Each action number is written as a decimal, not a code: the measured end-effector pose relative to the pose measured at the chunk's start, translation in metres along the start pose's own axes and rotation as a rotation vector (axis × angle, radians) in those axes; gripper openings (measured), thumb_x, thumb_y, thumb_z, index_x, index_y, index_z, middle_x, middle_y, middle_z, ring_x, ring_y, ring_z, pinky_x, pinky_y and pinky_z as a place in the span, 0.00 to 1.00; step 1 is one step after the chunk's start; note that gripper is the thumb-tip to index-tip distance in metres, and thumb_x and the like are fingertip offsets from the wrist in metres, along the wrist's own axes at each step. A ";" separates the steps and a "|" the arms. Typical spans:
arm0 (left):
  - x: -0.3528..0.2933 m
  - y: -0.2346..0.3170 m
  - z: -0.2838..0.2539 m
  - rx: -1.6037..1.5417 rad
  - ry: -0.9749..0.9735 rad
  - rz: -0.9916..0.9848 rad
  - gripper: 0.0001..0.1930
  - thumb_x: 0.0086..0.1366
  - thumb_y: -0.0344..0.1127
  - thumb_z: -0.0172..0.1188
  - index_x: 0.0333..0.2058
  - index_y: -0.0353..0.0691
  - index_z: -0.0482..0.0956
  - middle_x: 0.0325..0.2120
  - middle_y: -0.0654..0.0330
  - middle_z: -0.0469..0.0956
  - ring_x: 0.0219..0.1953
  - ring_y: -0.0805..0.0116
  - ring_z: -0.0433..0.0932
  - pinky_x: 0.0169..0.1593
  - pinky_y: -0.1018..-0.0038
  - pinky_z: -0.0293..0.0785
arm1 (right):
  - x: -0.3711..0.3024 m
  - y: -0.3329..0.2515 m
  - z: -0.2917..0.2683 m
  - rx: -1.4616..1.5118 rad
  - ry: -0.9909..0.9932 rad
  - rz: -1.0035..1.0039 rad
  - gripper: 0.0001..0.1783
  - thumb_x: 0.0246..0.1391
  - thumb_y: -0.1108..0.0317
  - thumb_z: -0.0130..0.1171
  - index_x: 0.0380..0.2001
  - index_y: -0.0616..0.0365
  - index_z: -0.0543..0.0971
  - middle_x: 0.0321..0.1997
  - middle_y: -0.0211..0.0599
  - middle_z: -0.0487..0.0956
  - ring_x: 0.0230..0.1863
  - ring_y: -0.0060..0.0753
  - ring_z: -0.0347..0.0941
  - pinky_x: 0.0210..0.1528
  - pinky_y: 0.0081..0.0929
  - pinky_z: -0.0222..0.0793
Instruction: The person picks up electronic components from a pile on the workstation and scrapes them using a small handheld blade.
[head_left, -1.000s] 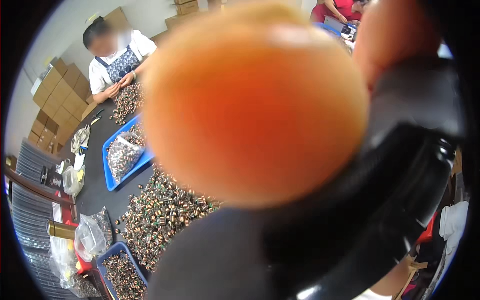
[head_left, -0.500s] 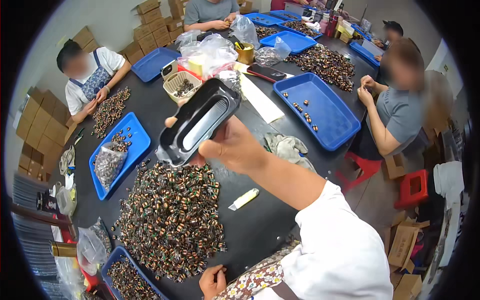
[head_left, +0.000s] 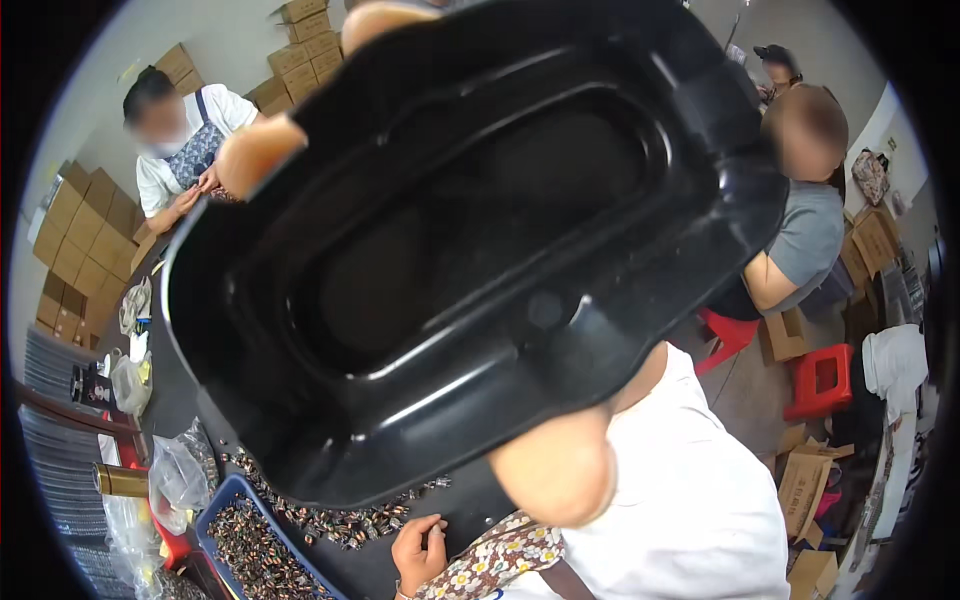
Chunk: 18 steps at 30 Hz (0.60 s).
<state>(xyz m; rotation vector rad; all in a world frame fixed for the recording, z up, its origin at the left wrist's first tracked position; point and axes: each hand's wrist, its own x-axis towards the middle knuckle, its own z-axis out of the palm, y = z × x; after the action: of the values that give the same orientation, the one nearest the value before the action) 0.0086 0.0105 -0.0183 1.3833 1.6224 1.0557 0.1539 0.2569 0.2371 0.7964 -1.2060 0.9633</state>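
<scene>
Close in front of me, a black moulded plastic tray (head_left: 480,270) with an oblong recess fills most of the head view. My right hand (head_left: 560,468) is closed on it from behind, its thumb over the near edge and fingertips over the far edge. The tray is tilted, and I see nothing in its recess. Low in the view, my left hand (head_left: 420,548) rests with curled fingers at the table's near edge, apart from the tray. Left of it lies part of a pile of small coil-like components (head_left: 355,522); the tray hides the rest.
A blue bin (head_left: 232,492) full of similar small parts stands at the lower left, beside clear plastic bags (head_left: 183,490) and a gold cylinder (head_left: 122,481). Co-workers sit at the far left and right. A red stool (head_left: 822,382) and cardboard boxes (head_left: 806,490) occupy the right side.
My right hand has raised the black tray much closer to the camera, where it now covers most of the table. My left hand remains near the same spot.
</scene>
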 end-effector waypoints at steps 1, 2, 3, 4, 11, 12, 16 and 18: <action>0.001 -0.001 0.002 0.000 -0.001 -0.001 0.08 0.57 0.28 0.56 0.36 0.34 0.77 0.31 0.53 0.79 0.32 0.68 0.78 0.36 0.75 0.74 | -0.003 0.002 0.001 -0.029 0.040 -0.057 0.21 0.28 0.75 0.76 0.29 0.58 0.77 0.31 0.28 0.77 0.32 0.18 0.72 0.31 0.18 0.65; 0.003 -0.002 0.004 -0.005 0.021 0.038 0.07 0.57 0.23 0.54 0.36 0.32 0.76 0.29 0.55 0.78 0.28 0.72 0.76 0.33 0.78 0.73 | 0.001 -0.004 -0.010 -0.019 -0.123 -0.008 0.19 0.30 0.74 0.75 0.28 0.59 0.76 0.32 0.29 0.76 0.35 0.19 0.72 0.34 0.18 0.65; 0.003 -0.002 0.006 -0.014 0.032 0.078 0.07 0.57 0.19 0.53 0.35 0.31 0.76 0.27 0.57 0.77 0.25 0.76 0.75 0.30 0.82 0.73 | 0.000 -0.009 -0.011 -0.029 -0.121 -0.004 0.19 0.30 0.74 0.75 0.28 0.59 0.76 0.32 0.29 0.76 0.35 0.19 0.72 0.34 0.18 0.65; 0.003 -0.006 0.006 0.002 0.022 0.101 0.07 0.57 0.19 0.53 0.35 0.31 0.76 0.27 0.57 0.77 0.25 0.76 0.75 0.30 0.82 0.73 | 0.000 -0.013 -0.011 -0.048 -0.109 0.005 0.19 0.30 0.74 0.75 0.28 0.59 0.76 0.32 0.29 0.76 0.35 0.19 0.72 0.34 0.18 0.65; -0.006 -0.018 0.009 -0.040 0.004 0.104 0.08 0.56 0.18 0.53 0.35 0.33 0.76 0.26 0.57 0.76 0.24 0.76 0.75 0.30 0.82 0.73 | -0.009 -0.022 -0.022 -0.116 -0.036 0.049 0.20 0.31 0.75 0.74 0.30 0.59 0.76 0.35 0.30 0.76 0.37 0.20 0.71 0.36 0.19 0.66; -0.004 -0.015 0.011 -0.060 0.005 0.082 0.08 0.57 0.18 0.53 0.35 0.33 0.76 0.26 0.57 0.76 0.24 0.77 0.75 0.30 0.83 0.73 | -0.011 -0.022 -0.022 -0.122 -0.021 0.057 0.20 0.31 0.75 0.74 0.30 0.59 0.76 0.35 0.30 0.76 0.38 0.20 0.71 0.36 0.19 0.66; -0.014 -0.017 0.010 0.036 0.002 0.100 0.09 0.57 0.18 0.53 0.36 0.33 0.76 0.27 0.58 0.76 0.24 0.78 0.74 0.30 0.85 0.72 | -0.020 -0.027 -0.016 -0.144 0.036 0.089 0.20 0.32 0.75 0.74 0.32 0.60 0.76 0.36 0.31 0.76 0.39 0.21 0.71 0.37 0.19 0.66; -0.015 -0.010 0.015 -0.031 -0.014 0.099 0.08 0.57 0.19 0.54 0.36 0.33 0.76 0.27 0.58 0.77 0.24 0.79 0.74 0.29 0.84 0.71 | -0.039 -0.041 -0.016 -0.141 0.108 0.293 0.26 0.33 0.76 0.73 0.40 0.60 0.73 0.42 0.33 0.75 0.42 0.22 0.71 0.40 0.22 0.67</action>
<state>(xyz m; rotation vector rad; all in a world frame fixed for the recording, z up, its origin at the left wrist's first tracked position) 0.0213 -0.0029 -0.0326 1.4601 1.5346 1.1216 0.1951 0.2482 0.1959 0.4577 -1.3023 1.1299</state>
